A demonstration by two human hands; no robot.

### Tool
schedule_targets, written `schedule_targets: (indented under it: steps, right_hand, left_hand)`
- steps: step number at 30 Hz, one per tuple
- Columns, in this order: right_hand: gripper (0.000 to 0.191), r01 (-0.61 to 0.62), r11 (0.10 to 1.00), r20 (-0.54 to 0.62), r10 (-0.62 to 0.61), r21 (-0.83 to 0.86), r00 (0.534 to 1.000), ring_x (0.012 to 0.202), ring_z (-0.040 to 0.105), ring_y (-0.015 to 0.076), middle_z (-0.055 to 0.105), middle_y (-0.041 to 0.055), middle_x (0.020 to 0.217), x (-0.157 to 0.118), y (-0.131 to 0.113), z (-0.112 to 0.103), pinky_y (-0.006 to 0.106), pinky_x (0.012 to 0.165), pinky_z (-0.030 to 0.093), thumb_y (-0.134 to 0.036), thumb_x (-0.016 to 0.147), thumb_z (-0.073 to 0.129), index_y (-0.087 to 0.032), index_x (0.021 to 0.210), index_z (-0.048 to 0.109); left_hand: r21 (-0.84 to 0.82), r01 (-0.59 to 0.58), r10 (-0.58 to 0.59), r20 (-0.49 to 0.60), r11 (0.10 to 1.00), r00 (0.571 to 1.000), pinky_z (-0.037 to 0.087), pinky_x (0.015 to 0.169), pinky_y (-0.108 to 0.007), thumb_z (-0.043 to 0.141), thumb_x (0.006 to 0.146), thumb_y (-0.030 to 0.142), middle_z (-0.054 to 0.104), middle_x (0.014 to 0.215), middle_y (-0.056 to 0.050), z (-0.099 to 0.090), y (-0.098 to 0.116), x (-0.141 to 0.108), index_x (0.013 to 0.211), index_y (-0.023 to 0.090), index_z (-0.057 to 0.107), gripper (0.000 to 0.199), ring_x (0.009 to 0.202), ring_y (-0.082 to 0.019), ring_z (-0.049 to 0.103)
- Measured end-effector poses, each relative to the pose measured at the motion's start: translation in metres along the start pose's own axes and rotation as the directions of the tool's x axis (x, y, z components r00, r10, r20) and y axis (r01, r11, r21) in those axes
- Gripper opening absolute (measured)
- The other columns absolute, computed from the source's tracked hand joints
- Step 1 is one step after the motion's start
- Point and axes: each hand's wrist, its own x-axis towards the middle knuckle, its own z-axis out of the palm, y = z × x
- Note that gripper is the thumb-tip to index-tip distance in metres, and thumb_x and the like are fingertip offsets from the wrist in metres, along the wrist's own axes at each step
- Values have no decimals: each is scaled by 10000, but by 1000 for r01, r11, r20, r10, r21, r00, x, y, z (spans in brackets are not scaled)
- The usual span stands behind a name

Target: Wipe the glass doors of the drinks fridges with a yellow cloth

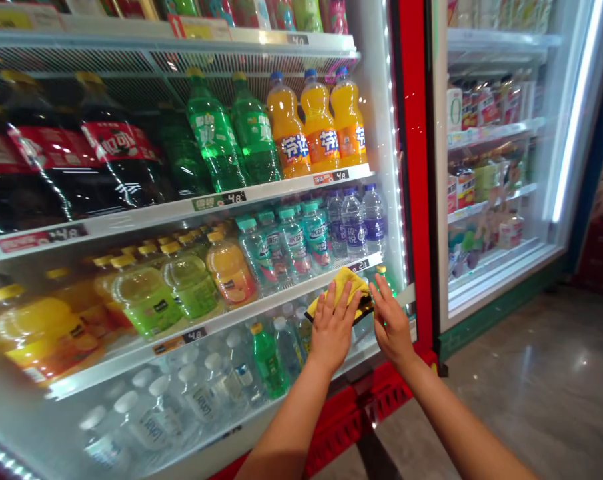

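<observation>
— What surrounds the hands in the head view?
— Shelves of bottles behind the cooler's glass door point(56, 427); a red frame point(414, 167) just right; a second cooler point(501, 167) beyond.
— And the hands?
— Left hand point(332, 328) flat, fingers spread on a yellow cloth point(345, 283) against the glass; right hand point(392, 323) touching its edge, fingers extended; the cloth's underside is hidden; glare blurs the lower bottles.

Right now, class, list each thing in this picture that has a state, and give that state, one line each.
left hand: flat, pressing the yellow cloth against the cooler glass door
right hand: open, fingers touching the cloth's edge
yellow cloth: bunched, pinned to the glass
cooler glass door: shut
bottles: upright, capped, on the shelves
</observation>
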Motion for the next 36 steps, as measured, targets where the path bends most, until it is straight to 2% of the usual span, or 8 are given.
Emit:
schedule_targets:
  steps: [3, 8, 15, 21, 25, 28, 33, 36]
  right_hand:
    - [819, 96, 995, 36, -97, 21, 995, 1529, 327, 276, 319, 75, 1669, -12, -13, 11, 597, 1202, 393, 3, 918, 374, -326, 1645, 190]
    - [759, 209, 974, 176, -191, -92, 966, 1540, 312, 291, 390, 103, 1630, -23, -34, 36, 650, 1245, 254, -100, 938, 478, -292, 1635, 248]
    - [624, 248, 927, 221, -189, -283, 957, 1518, 371, 206, 572, 18, 1514, -32, -13, 44, 600, 1295, 56, -87, 974, 503, -391, 1518, 465]
    - [604, 257, 939, 267, -193, -227, 944, 1507, 392, 261, 493, 143, 1567, -49, -18, 44, 614, 1277, 175, -162, 976, 507, -226, 1568, 409]
    - [605, 315, 918, 280, -245, -241, 928, 1519, 371, 236, 526, 84, 1551, -38, -3, 47, 599, 1281, 185, -128, 964, 539, -299, 1539, 456]
    - [653, 251, 923, 266, -174, -291, 948, 1564, 263, 234, 471, 48, 1594, -46, 16, 39, 613, 1276, 186, -89, 940, 544, -342, 1535, 454]
    - [752, 139, 949, 317, -44, -284, 947, 1590, 78, 373, 194, 152, 1705, -89, 14, 32, 731, 1202, 238, -172, 879, 618, -218, 1589, 376]
    - [707, 207, 933, 327, -106, -293, 939, 1590, 97, 366, 223, 115, 1704, -89, 17, 34, 741, 1199, 227, -168, 895, 626, -294, 1561, 428]
  left_hand:
    - [-17, 4, -3, 41, 1000, 999, 262, 1284, -398, 452, 850, 15, 200, 1689, -119, -12, -15, -18, 1641, 118, 149, 853, 1570, -219, 236]
    - [0, 126, -126, 88, 992, 988, 177, 1301, -519, 504, 841, 69, 299, 1647, -165, -28, -38, -43, 1645, 122, 118, 894, 1560, -250, 258]
    - [19, 70, -71, 110, 997, 991, -66, 1302, -490, 660, 882, 221, 385, 1630, -88, -31, -41, -65, 1628, 199, 258, 847, 1592, -196, 76]
    - [-7, 100, -99, 96, 995, 990, -66, 1304, -445, 610, 939, 232, 403, 1616, -80, -24, -32, -84, 1631, 205, 232, 789, 1587, -162, 76]
    - [-24, 132, -130, 62, 991, 990, -55, 1311, -437, 554, 939, 134, 385, 1621, -66, -12, -22, -68, 1637, 196, 187, 791, 1589, -158, 60]
    - [-46, 95, -92, 69, 994, 993, -40, 1314, -395, 538, 945, 128, 352, 1638, -44, -1, -8, -56, 1633, 189, 198, 770, 1589, -152, 71]
    - [-51, 24, -18, 113, 998, 993, -48, 1315, -380, 438, 962, 102, 314, 1654, -10, 13, 17, -73, 1628, 179, 190, 715, 1587, -137, 73]
    - [-42, 78, -73, 111, 996, 991, -36, 1319, -394, 419, 980, 125, 305, 1654, -34, 19, 24, -77, 1628, 140, 144, 704, 1589, -152, 52]
